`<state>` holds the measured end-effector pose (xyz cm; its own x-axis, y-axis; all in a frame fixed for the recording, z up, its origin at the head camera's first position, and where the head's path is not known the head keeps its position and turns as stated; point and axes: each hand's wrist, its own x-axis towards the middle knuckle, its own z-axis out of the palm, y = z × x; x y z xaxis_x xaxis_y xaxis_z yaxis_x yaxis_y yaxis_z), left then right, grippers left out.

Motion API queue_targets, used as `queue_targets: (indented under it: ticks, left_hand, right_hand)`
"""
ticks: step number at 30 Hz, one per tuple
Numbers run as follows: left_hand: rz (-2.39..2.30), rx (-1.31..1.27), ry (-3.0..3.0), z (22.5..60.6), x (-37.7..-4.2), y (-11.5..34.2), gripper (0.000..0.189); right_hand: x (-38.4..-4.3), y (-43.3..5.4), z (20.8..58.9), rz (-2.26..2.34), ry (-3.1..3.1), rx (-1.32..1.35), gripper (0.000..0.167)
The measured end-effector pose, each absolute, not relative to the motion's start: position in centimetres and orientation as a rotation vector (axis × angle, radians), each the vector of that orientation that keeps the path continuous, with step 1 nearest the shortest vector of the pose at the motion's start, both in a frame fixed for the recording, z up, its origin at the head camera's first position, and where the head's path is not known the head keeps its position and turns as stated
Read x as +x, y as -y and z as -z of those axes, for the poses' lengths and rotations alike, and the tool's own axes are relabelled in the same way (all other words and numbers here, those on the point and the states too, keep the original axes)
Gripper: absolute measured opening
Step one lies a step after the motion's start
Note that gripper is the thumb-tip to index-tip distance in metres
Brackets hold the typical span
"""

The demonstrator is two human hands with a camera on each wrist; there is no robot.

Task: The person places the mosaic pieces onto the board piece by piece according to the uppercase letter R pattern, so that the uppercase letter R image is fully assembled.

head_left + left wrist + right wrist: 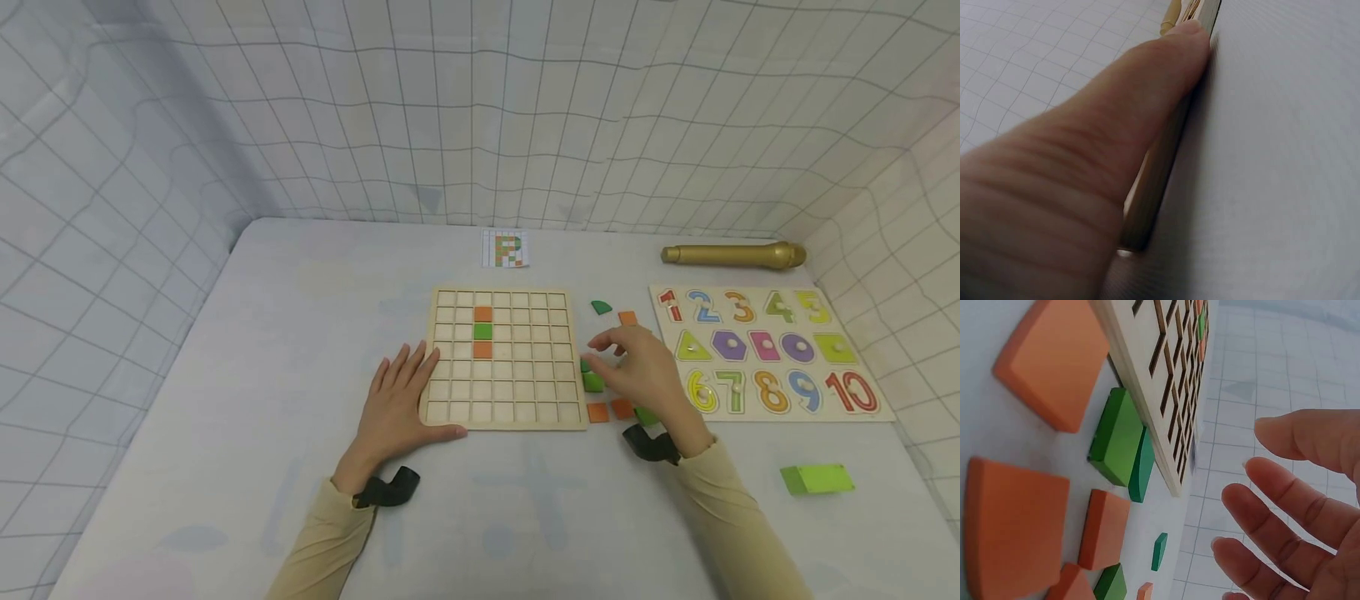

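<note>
A wooden grid board (pixel 525 390) lies on the table, with an orange tile (pixel 483 314), a green tile (pixel 483 332) and another orange tile (pixel 483 350) stacked in one column. My left hand (pixel 397 404) rests at its left side, fingers straight on the edge; the thumb (pixel 1154 72) lies along the front edge. Over the loose tiles right of the board hovers my right hand (pixel 1297 506), fingers bent loosely, thumb and fingertips apart, holding nothing. Below it are a green block (pixel 1116 437), several orange tiles (pixel 1016 525) and a dark green quarter-round piece (pixel 602 307).
A small pattern card (pixel 506 248) lies behind the board. To the right sit a number-and-shape puzzle board (pixel 757 396), a gold microphone (pixel 731 255) behind it and a bright green block (pixel 819 479) in front. Gridded cloth walls (pixel 525 108) enclose the table's back and sides.
</note>
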<state>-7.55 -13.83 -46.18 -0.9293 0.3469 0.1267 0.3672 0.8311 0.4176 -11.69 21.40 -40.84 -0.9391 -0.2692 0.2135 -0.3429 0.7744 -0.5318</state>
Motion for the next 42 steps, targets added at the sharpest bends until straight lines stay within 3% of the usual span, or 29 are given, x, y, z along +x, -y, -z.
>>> queue_targets:
  ticks: [24, 42]
  left_hand:
    - [0.683, -0.561, 2.978, 46.3, -7.5, 13.9, 0.114]
    - [0.682, -0.568, 2.962, 46.4, -7.5, 13.8, 0.115]
  right_hand:
    - [-11.1, -22.7, 42.4, -0.626, 3.049, 0.654, 0.023]
    - [-10.3, -22.7, 42.2, -0.977, 3.096, 0.557, 0.018]
